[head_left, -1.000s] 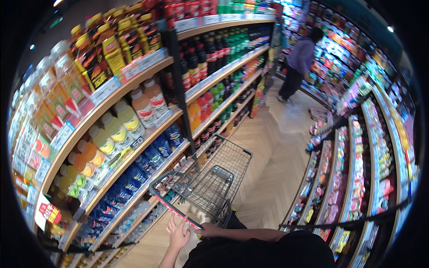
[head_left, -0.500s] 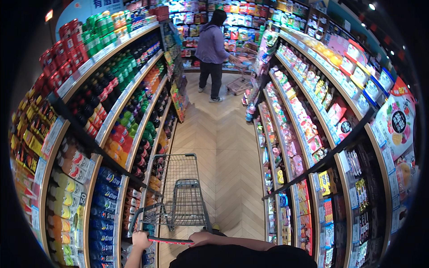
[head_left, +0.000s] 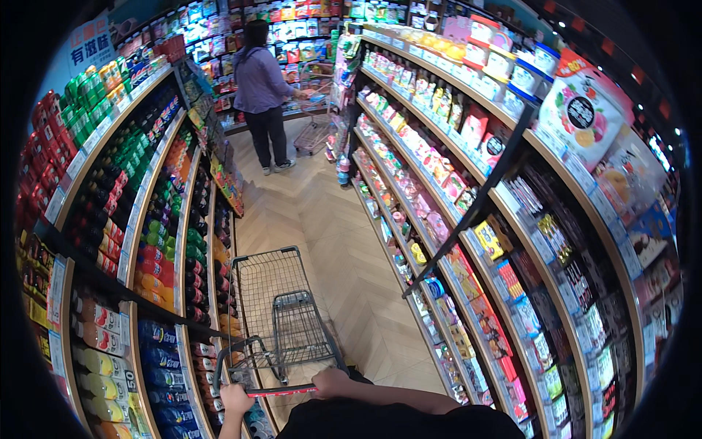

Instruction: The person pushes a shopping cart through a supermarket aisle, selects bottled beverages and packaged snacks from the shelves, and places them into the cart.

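The stiff wire cart (head_left: 265,254) (light-rolling, presumably) is best held near both ends of its handle (head_left: 285,391), clasped by curled left hand (head_left: 237,399) and right hand (head_left: 333,382).

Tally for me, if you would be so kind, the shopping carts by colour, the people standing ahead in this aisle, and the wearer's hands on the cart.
Grey cart: 1
Pink cart: 1
Person in a purple top: 1
Hands on the grey cart's handle (left hand, right hand): 2
Total: 5
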Action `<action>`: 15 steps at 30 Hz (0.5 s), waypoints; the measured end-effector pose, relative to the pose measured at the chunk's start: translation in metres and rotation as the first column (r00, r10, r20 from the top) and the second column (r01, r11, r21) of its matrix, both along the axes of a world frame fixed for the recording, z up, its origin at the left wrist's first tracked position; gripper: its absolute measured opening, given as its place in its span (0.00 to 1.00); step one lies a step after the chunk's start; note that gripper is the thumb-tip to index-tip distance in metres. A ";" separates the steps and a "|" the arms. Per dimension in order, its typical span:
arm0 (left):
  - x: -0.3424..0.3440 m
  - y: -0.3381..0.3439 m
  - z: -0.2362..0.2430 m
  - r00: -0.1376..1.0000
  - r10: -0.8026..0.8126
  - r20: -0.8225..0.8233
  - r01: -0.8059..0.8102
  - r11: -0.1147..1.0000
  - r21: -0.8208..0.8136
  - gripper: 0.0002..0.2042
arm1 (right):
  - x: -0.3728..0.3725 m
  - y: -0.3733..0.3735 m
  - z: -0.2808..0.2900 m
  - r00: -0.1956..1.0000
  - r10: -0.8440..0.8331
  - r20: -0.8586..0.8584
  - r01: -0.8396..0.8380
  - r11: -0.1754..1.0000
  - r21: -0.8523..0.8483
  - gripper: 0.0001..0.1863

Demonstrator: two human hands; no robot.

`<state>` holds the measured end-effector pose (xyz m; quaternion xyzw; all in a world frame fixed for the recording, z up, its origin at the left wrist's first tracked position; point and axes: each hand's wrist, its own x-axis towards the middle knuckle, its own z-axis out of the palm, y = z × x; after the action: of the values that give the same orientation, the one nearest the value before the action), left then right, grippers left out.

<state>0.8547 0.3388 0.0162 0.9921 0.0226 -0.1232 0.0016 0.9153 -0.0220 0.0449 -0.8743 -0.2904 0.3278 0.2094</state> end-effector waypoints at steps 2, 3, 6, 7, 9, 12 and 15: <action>0.010 0.000 0.001 0.998 -0.021 0.061 0.023 0.999 -0.031 0.15 | -0.005 0.006 0.005 0.999 -0.048 0.017 0.049 0.997 -0.052 0.18; 0.012 0.000 0.002 0.998 -0.039 0.054 0.039 0.999 0.003 0.14 | -0.008 0.009 0.008 0.997 -0.076 0.014 0.077 0.992 -0.096 0.16; 0.020 -0.007 0.016 0.992 -0.090 0.085 0.094 0.994 -0.049 0.14 | -0.016 0.012 0.025 0.983 -0.174 0.049 0.180 0.973 -0.147 0.12; 0.022 -0.008 0.015 0.986 -0.127 0.105 0.129 0.992 -0.013 0.15 | -0.019 0.012 0.022 0.979 -0.195 0.051 0.201 0.966 -0.160 0.12; 0.025 -0.010 0.013 0.984 -0.126 0.123 0.130 0.991 -0.024 0.16 | -0.027 0.013 0.016 0.968 -0.248 0.050 0.253 0.950 -0.185 0.12; 0.025 -0.008 0.005 0.969 -0.191 0.159 0.198 0.980 -0.031 0.16 | -0.043 0.011 0.024 0.946 -0.313 0.081 0.322 0.932 -0.167 0.13; 0.025 -0.016 0.003 0.949 -0.251 0.190 0.262 0.964 -0.036 0.16 | -0.060 0.005 0.025 0.924 -0.366 0.113 0.381 0.910 -0.163 0.13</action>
<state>0.8793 0.3229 0.0188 0.9932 -0.1105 -0.0307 0.0176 0.8554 -0.0167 0.0697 -0.9415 -0.0948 0.2716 0.1756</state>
